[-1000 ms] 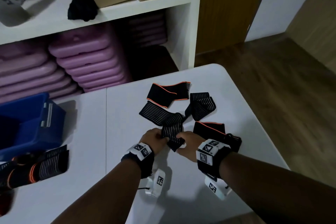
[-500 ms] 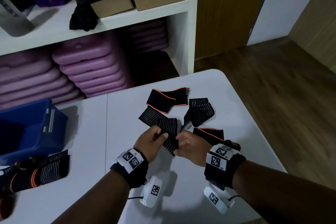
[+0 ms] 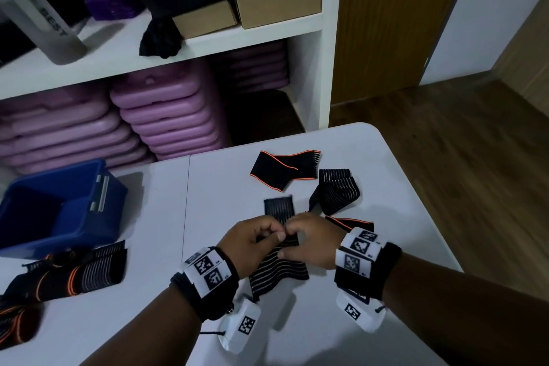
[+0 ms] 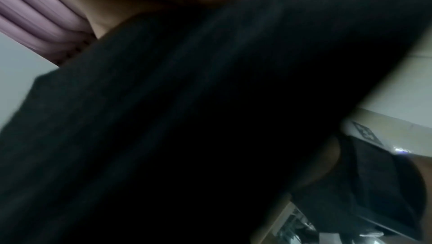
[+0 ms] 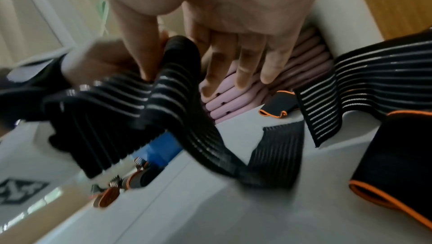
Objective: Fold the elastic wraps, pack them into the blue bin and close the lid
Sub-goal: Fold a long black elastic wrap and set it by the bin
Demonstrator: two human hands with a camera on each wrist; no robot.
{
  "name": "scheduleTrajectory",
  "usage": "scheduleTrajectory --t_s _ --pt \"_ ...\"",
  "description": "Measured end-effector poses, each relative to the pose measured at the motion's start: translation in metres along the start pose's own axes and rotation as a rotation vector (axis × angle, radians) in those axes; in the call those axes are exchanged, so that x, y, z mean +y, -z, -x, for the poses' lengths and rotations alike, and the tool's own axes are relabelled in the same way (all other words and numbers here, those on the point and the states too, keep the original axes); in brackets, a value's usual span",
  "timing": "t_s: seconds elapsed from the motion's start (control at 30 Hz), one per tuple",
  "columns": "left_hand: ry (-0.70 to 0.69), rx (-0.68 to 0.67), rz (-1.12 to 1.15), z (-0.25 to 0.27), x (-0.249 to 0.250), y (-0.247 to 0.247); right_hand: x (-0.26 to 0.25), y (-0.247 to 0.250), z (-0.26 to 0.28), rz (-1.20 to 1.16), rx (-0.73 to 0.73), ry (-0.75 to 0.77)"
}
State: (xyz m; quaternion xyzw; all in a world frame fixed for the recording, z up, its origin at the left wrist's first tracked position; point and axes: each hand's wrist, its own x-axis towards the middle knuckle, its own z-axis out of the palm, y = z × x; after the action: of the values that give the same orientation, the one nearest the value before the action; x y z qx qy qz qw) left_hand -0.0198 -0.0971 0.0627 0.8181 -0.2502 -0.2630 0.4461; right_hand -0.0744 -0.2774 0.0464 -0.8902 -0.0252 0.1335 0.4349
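The left wrist view is filled by dark blurred cloth; the right wrist view shows the right hand (image 5: 210, 31) pinching a fold. From the head view, the left hand (image 3: 252, 242) grips too — both hold the striped wrap (image 3: 277, 264), black with pale lines, over the table (image 3: 166, 300), right of the blue bin (image 3: 59, 217).

Striped black wrap (image 3: 277, 264) lifted, doubled over

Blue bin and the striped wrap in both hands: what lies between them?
Only bare white table between the blue bin and striped wrap, head view.
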Motion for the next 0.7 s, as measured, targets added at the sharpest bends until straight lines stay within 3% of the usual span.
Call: scheduleTrajectory --t_s 0.23,0.37,0.53,0.7 --pt "0.187 -0.071 0.014 0.012 -0.024 0.025 0.016 0.006 0.007 -0.374 0.142 -0.094" --pt "0.230 0.076 0.071 0.015 -0.033 0.032 0.022 -0.002 0.012 -0.467 0.117 -0.132" --pt "0.255 0.327 0.263 0.014 -0.027 0.037 0.035 -0.009 0.012 -0.308 0.013 -0.148" --pt "0.207 0.408 0.203 0.017 -0.024 0.041 0.058 0.008 0.000 0.018 0.255 -0.258"
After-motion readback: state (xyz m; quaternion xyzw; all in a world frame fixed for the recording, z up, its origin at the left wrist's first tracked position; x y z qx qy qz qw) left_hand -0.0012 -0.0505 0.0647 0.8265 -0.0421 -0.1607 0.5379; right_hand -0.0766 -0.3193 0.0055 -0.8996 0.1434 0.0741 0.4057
